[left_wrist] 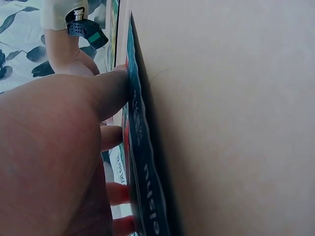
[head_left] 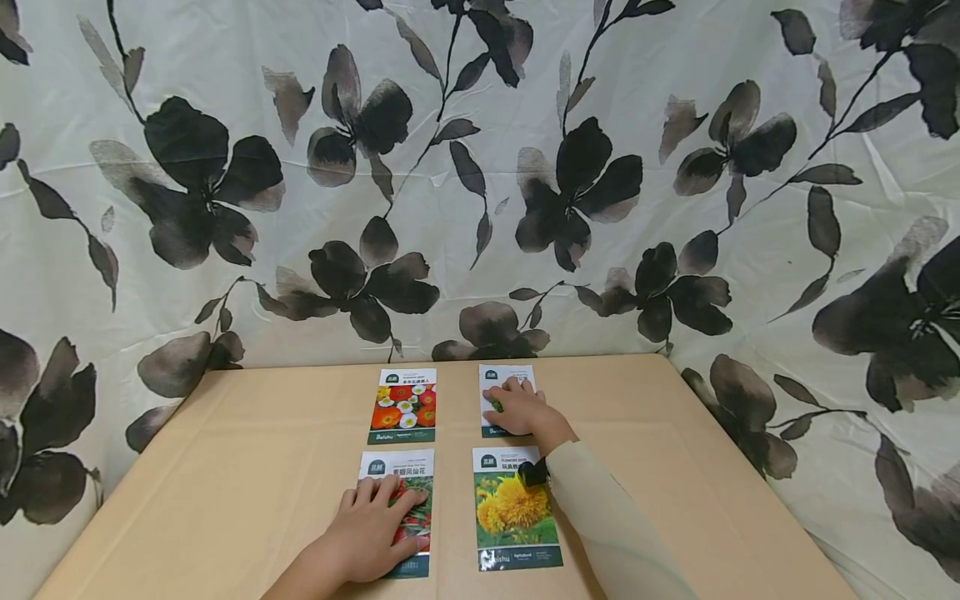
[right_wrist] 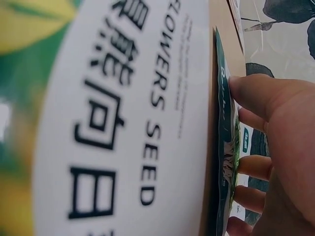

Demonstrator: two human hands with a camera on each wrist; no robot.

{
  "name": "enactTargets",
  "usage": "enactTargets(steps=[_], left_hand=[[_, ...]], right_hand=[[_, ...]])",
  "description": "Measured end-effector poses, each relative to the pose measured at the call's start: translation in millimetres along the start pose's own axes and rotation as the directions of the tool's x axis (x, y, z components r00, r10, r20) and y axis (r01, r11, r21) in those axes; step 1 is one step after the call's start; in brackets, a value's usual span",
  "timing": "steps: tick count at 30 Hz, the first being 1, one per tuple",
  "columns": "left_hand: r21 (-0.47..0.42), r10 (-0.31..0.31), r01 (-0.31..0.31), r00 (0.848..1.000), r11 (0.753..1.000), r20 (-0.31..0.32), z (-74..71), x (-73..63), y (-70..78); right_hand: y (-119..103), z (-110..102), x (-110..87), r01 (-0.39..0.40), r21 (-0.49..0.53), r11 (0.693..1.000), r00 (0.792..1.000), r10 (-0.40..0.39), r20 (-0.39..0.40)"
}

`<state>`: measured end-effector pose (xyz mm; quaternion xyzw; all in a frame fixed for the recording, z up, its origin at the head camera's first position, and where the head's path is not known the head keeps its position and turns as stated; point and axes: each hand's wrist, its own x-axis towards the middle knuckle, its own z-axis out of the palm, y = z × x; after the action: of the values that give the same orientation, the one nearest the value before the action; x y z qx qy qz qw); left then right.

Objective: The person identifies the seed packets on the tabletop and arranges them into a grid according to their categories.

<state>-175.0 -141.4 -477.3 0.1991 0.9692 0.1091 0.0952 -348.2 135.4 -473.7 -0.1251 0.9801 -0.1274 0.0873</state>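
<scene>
Four flat seed packets lie on the table in two rows. On the near left one, a red-flowered packet [head_left: 417, 567], my left hand [head_left: 367, 533] rests with its fingers spread. In the left wrist view, thumb and fingertips touch the face of that packet [left_wrist: 140, 128]. My right hand [head_left: 517, 407] lies across the far right packet [head_left: 507, 373], hiding most of its picture. The right wrist view shows thumb and fingertips on this packet [right_wrist: 222, 123], which has a dark green bottom band. Closer in is a yellow sunflower packet [head_left: 517, 521], its upper right overlapped by the right wrist.
At the far left of the group lies a packet with red, orange and white flowers [head_left: 402, 408]. The light wood-toned table [head_left: 225, 483] ends at a white cloth [head_left: 465, 183] with dark flowers. A small black device [head_left: 534, 473] is on the right wrist.
</scene>
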Motion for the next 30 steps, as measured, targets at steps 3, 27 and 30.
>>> enactTargets(steps=[3,27,30], left_hand=[[0.002,0.004,-0.004,1.000,1.000,-0.003,-0.1,-0.2,-0.1],[0.008,0.032,-0.032,0.999,0.999,-0.025,4.1,-0.2,-2.7],[0.005,0.027,-0.027,0.999,1.000,-0.024,4.6,-0.1,-2.8]], right_hand=[[-0.4,0.5,0.5,0.001,0.001,1.000,1.000,-0.001,-0.002],[-2.1,0.6,-0.2,0.023,0.012,1.000,0.999,-0.024,0.024],[-3.1,0.1,-0.9,0.027,0.010,1.000,0.999,-0.027,0.020]])
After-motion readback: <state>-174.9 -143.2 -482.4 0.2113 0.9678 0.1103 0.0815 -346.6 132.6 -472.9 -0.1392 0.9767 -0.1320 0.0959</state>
